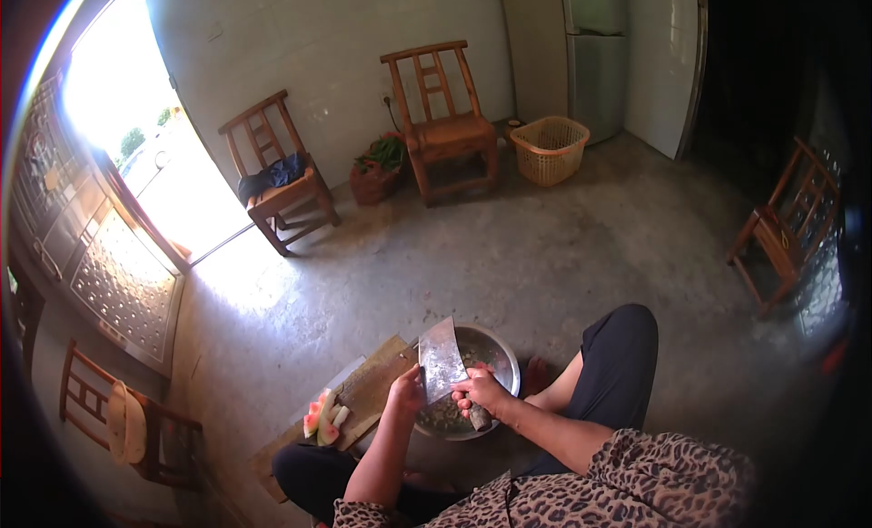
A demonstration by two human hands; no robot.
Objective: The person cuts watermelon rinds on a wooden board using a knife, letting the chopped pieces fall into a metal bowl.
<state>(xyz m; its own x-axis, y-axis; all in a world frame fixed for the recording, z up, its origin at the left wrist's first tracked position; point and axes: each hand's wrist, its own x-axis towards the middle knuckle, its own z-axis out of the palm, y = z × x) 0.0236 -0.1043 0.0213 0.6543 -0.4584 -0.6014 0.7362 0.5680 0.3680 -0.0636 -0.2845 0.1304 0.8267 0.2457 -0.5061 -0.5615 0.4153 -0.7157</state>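
Observation:
A wide cleaver (440,357) is held above a round metal basin (511,365) that has chopped green pieces in it. My right hand (481,394) is closed on the cleaver's handle, close to the blade. At the blade's left edge is my left hand (407,391), its fingers bent; what they grip, if anything, is hidden. A wooden board (368,387) lies left of the basin. Pieces of watermelon rind (327,421) with some red flesh rest at the board's left side.
Wooden chairs stand at the back (451,128), back left with dark cloth (295,187), right (779,237) and lower left (168,428). A yellow basket (549,156) and a red bag of greens (374,178) sit on the floor.

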